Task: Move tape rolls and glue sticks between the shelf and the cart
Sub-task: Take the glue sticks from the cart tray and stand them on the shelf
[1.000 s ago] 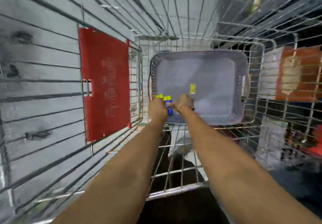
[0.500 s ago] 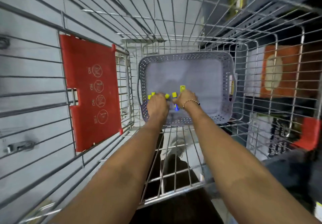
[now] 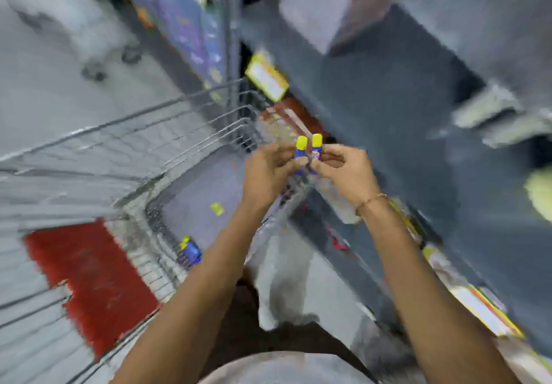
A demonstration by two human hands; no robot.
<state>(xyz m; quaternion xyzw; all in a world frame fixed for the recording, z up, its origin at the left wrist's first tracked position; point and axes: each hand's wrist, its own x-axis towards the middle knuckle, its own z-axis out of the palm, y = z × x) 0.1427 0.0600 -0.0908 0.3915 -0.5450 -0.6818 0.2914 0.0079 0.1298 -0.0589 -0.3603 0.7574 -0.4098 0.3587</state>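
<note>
Holding 2 glue sticks [image 3: 308,152] upright between them, the left hand [image 3: 268,174] and right hand [image 3: 346,174] meet above the far right corner of the cart [image 3: 167,132]. Each stick has a yellow cap on top and a blue body below, and the pair stand side by side with their long axes running roughly vertical in the picture, caps pointing away from the person. The left hand's fingers pinch the nearer stick, the right hand's fingers close on the other; blur hides exactly which finger touches which stick.

The shelf [image 3: 388,108] lies ahead and to the right of the hands, a dark grey surface rising just beyond them, so the right hand is the nearer one to it. I judge that the coming move is a carry rightward and forward onto that shelf, caps leading or kept upright.

Down and to the left, inside the cart, sits the grey basket [image 3: 191,204]. Against its near wall lies 1 more glue stick [image 3: 189,250], on its side, well below the hands and nearer the left arm. A small yellow scrap [image 3: 217,208] rests on the basket floor. The red flap [image 3: 89,279] of the cart is at the lower left. No tape rolls can be made out.
</note>
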